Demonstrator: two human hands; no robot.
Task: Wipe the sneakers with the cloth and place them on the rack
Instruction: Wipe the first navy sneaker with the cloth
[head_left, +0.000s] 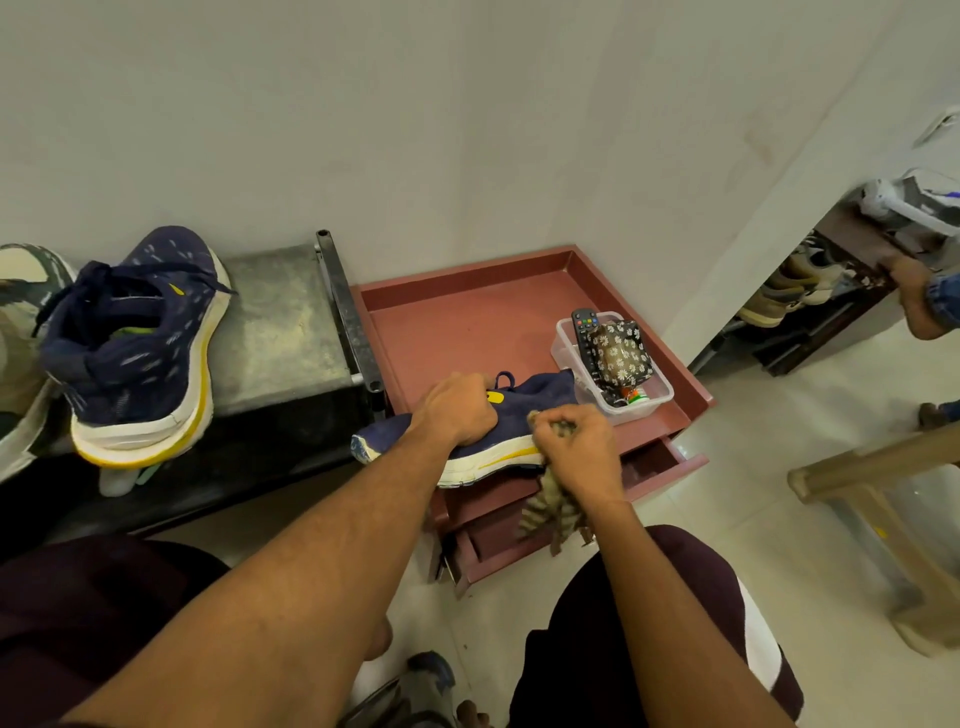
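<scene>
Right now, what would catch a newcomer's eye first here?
Two bare arms reach to the centre. There the left hand grips a navy sneaker lying on a reddish cabinet, while the right hand holds a striped cloth by its white sole. On the left, a second navy sneaker sits tilted on a dark rack, its white and yellow sole showing.

Two navy sneakers (140, 338), one striped cloth (550, 506), one clear box (649, 406), one remote (583, 325), one floral pouch (618, 353).
</scene>
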